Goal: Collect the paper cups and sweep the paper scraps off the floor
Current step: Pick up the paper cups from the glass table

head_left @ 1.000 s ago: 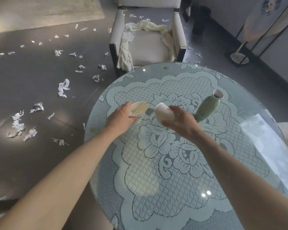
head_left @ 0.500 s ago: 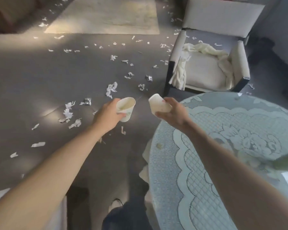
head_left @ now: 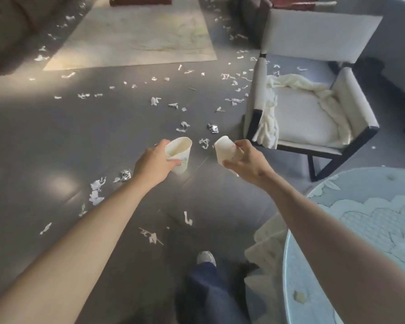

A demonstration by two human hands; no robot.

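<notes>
While you stand over scattered paper scraps [head_left: 96, 191], your left hand [head_left: 153, 163] grips one paper cup [head_left: 180, 155]; your right hand [head_left: 247, 161] grips another cup [head_left: 225, 149].

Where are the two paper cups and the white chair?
White paper cup in left hand [head_left: 179, 155], head view, side wall.
White paper cup in right hand [head_left: 225, 148], head view, side wall.
White cushioned armchair [head_left: 299, 118], head view, seat cushion.

Open floor [head_left: 56, 148] lies left of the armchair [head_left: 313, 108], littered only with flat paper scraps [head_left: 96, 192]. Armchair blocks the far right; tabletop [head_left: 337, 265] edge, nearer than the armchair, closes the near right. Rug [head_left: 131, 36] lies flat, far left of armchair.
</notes>
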